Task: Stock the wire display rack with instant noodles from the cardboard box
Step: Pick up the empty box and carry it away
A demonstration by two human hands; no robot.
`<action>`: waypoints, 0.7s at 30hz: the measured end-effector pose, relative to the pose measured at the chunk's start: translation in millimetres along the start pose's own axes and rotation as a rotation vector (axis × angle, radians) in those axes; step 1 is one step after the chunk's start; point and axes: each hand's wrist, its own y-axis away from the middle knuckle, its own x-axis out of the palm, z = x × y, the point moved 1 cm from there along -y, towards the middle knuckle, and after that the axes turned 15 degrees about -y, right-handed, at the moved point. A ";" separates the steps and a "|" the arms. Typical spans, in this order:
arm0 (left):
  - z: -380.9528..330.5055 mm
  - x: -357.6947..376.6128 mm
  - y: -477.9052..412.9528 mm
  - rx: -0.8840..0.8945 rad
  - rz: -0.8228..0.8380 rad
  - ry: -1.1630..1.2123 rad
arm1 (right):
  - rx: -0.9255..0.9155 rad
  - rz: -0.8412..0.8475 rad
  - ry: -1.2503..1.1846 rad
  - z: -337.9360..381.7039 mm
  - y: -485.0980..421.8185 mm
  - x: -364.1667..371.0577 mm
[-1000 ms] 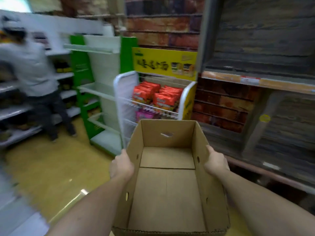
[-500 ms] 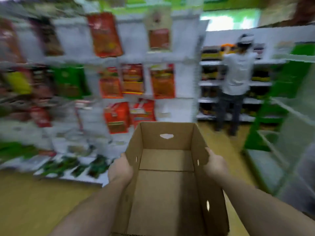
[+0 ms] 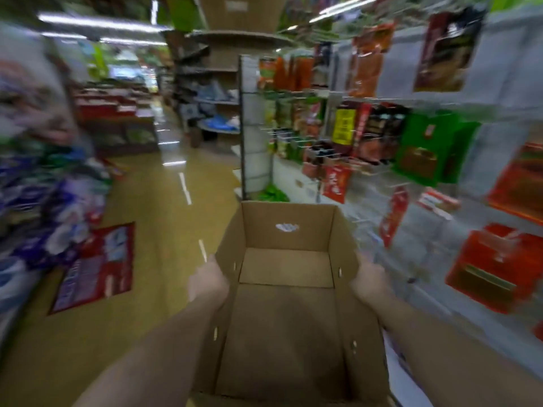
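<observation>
**A:** What's in the cardboard box (image 3: pixel 288 318)?

**B:** Only its own bare bottom shows. It's open-topped and held out near the centre, above the aisle floor (image 3: pixel 164 224).

**A:** And the hands?

**B:** The left hand (image 3: pixel 207 279) lies against the left outer wall and the right hand (image 3: pixel 368 282) against the right, with the box between them. The fingers are hidden behind cardboard, so I cannot tell whether they curl.

**A:** Any writing?

**B:** None I can read. A yellow tag (image 3: pixel 344 129) on the right shelves (image 3: pixel 367 100) and a floor poster (image 3: pixel 94 268) at left carry smeared print. A red packet (image 3: pixel 496 268) and a green packet (image 3: pixel 423 148) are blurred too. The box's near edge is cut off.
</observation>
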 end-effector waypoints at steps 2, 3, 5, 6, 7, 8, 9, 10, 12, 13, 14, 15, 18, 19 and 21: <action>19.5 -3.8 -26.8 -0.080 0.001 0.003 | -0.054 0.053 -0.035 29.5 -31.6 25.5; 26.4 -4.0 -41.1 -0.115 -0.001 0.001 | -0.074 0.072 -0.060 41.0 -48.0 37.2; 36.4 -3.3 -69.0 -0.186 0.001 -0.010 | -0.107 0.102 -0.087 63.3 -84.0 57.9; 39.5 -3.8 -83.7 -0.214 0.002 -0.016 | -0.129 0.116 -0.084 73.5 -104.5 68.6; 41.6 -4.2 -99.5 -0.237 0.003 -0.026 | -0.145 0.136 -0.067 83.1 -125.6 79.4; 42.6 -4.0 -116.3 -0.253 -0.006 -0.031 | -0.155 0.156 -0.047 93.0 -147.1 89.8; 42.5 -4.0 -134.4 -0.265 -0.014 -0.041 | -0.164 0.176 -0.038 102.3 -170.4 100.2; 42.2 -4.2 -153.8 -0.276 -0.022 -0.056 | -0.172 0.194 -0.034 112.2 -194.9 111.1; 39.0 -5.4 -198.0 -0.309 -0.026 -0.067 | -0.192 0.218 -0.031 135.0 -244.8 130.3; 36.1 -6.3 -222.4 -0.328 -0.030 -0.065 | -0.203 0.221 -0.026 147.3 -270.9 140.8; 32.9 -7.2 -247.2 -0.347 -0.048 -0.060 | -0.220 0.226 -0.019 160.1 -297.7 150.6; 28.9 -9.1 -270.9 -0.367 -0.068 -0.047 | -0.243 0.228 -0.021 173.6 -324.7 159.2; 19.5 -23.0 -340.3 -0.443 -0.099 0.008 | -0.308 0.240 -0.048 219.9 -403.5 178.8; 17.9 -28.2 -364.0 -0.461 -0.101 0.011 | -0.326 0.249 -0.050 234.8 -428.8 185.7; 14.9 -39.6 -414.0 -0.487 -0.118 0.001 | -0.338 0.259 -0.061 264.8 -475.5 199.0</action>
